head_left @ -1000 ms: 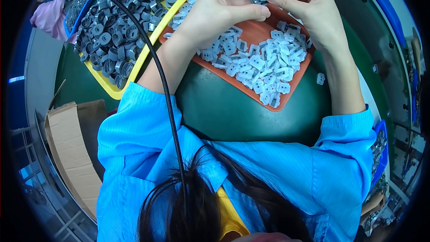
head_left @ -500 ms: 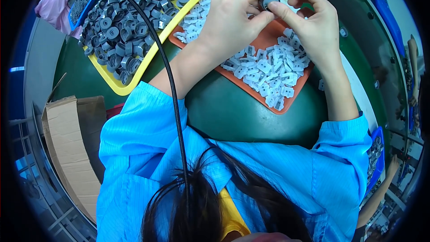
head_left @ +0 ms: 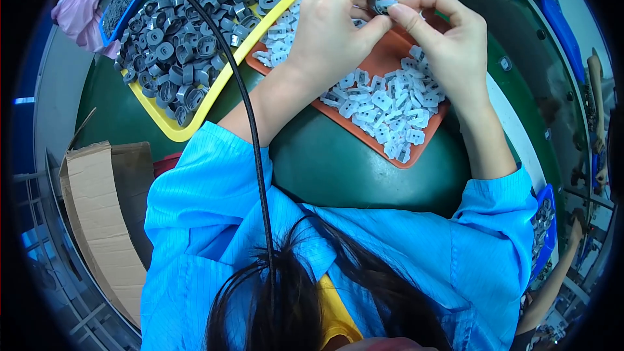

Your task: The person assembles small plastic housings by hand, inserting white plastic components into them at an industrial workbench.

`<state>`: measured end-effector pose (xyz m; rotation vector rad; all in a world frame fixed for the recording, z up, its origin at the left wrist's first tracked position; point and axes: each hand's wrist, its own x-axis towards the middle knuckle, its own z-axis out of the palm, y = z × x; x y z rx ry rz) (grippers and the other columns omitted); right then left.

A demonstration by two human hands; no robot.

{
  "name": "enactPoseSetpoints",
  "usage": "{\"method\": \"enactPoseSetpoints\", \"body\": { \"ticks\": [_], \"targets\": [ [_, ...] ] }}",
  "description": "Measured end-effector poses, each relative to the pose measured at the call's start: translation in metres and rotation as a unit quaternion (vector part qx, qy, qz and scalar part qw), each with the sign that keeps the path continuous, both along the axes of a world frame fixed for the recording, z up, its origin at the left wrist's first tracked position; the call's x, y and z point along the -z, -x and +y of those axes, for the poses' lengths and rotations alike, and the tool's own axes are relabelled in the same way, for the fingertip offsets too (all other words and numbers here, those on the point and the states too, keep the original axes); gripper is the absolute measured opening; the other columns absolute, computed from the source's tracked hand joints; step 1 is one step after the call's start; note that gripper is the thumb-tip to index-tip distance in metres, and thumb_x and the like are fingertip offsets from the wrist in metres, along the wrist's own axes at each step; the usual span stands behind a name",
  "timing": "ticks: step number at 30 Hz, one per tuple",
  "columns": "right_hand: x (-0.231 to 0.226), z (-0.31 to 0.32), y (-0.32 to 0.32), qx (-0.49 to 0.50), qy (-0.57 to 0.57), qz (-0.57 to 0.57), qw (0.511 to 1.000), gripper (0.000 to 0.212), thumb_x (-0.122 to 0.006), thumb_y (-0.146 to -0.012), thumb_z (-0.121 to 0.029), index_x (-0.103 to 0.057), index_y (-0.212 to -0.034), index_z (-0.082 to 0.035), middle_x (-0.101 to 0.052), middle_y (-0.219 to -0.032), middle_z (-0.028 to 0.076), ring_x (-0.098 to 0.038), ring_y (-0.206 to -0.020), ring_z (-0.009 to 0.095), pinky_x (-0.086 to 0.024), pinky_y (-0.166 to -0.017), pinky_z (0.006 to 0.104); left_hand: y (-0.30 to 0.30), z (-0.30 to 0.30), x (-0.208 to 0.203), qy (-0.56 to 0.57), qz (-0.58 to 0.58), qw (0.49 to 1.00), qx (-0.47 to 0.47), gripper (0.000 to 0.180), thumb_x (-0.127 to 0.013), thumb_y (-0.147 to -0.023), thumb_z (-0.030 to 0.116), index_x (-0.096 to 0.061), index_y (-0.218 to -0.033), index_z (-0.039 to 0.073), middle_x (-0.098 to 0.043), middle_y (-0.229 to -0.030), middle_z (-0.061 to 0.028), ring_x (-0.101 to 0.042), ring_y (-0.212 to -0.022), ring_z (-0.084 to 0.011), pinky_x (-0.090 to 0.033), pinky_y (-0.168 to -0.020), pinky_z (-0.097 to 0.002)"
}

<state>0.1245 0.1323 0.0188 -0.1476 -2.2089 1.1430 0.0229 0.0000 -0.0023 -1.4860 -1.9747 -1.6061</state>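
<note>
Above the far part of the orange tray (head_left: 426,146), my left hand (head_left: 328,29) pinches a dark grey round plastic housing (head_left: 381,1) between thumb and fingers. My right hand (head_left: 455,36) meets it from the right, thumb and index finger closed on a small white plastic piece (head_left: 389,4) against the housing's opening. Fingertips partly hide both parts. Below the hands, many loose white plastic pieces (head_left: 380,104), each with small holes, lie heaped in the orange tray. A yellow tray (head_left: 170,131) to the left is piled with grey plastic housings (head_left: 185,45).
A black cable (head_left: 249,114) hangs across the view over my left forearm. Left of me stands an open cardboard box (head_left: 104,214). Far left are a blue bin (head_left: 112,34) and a pink bag (head_left: 78,16). A green conveyor belt (head_left: 500,39) runs at the right, near another person's arm (head_left: 552,289).
The grey housing has shifted slightly left and tilted in my left hand. My right hand has moved slightly left with it, and the white piece now shows at its thumb tip.
</note>
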Motion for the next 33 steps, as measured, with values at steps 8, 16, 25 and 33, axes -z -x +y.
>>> {"method": "enactPoseSetpoints", "body": {
  "ticks": [8,16,25,33],
  "targets": [
    [-0.013,0.014,-0.006,-0.064,0.003,-0.091,0.994,0.019,-0.069,-0.085,-0.019,-0.068,-0.090,-0.001,-0.065,-0.077,0.002,-0.059,-0.071,0.006,-0.048,-0.068,0.0206,0.000,0.001,-0.001,0.005,0.107,0.994,-0.006,0.033,-0.075,-0.071,0.004,-0.068,-0.104,0.004,-0.068,-0.091,-0.0079,-0.067,-0.082,-0.0177,-0.054,-0.072,-0.0276],
    [-0.002,0.016,-0.002,0.036,-0.133,0.000,0.991,0.027,-0.075,-0.077,-0.024,-0.070,-0.094,-0.003,-0.067,-0.085,0.005,-0.061,-0.070,0.011,-0.049,-0.065,0.0239,-0.003,0.002,-0.003,-0.023,0.102,0.994,-0.018,0.037,-0.077,-0.069,0.005,-0.069,-0.104,0.007,-0.066,-0.094,-0.0074,-0.065,-0.082,-0.0177,-0.052,-0.073,-0.0276],
    [-0.001,0.031,-0.002,-0.190,0.305,-0.135,0.923,0.017,-0.069,-0.082,-0.011,-0.067,-0.095,-0.001,-0.067,-0.082,0.005,-0.062,-0.071,0.009,-0.051,-0.067,0.0199,-0.007,-0.008,-0.020,0.001,0.107,0.994,0.034,0.039,-0.075,-0.071,0.002,-0.063,-0.109,0.006,-0.058,-0.094,-0.0066,-0.057,-0.083,-0.0195,-0.049,-0.073,-0.0304],
    [-0.008,0.030,-0.005,-0.214,0.150,-0.248,0.933,0.019,-0.071,-0.076,-0.009,-0.064,-0.091,-0.001,-0.066,-0.076,0.005,-0.063,-0.070,0.008,-0.051,-0.068,0.0206,0.030,0.000,-0.007,0.025,0.303,0.942,0.145,0.039,-0.079,-0.068,0.011,-0.069,-0.106,0.011,-0.057,-0.097,-0.0065,-0.055,-0.091,-0.0245,-0.046,-0.081,-0.0339]
  ]
}}
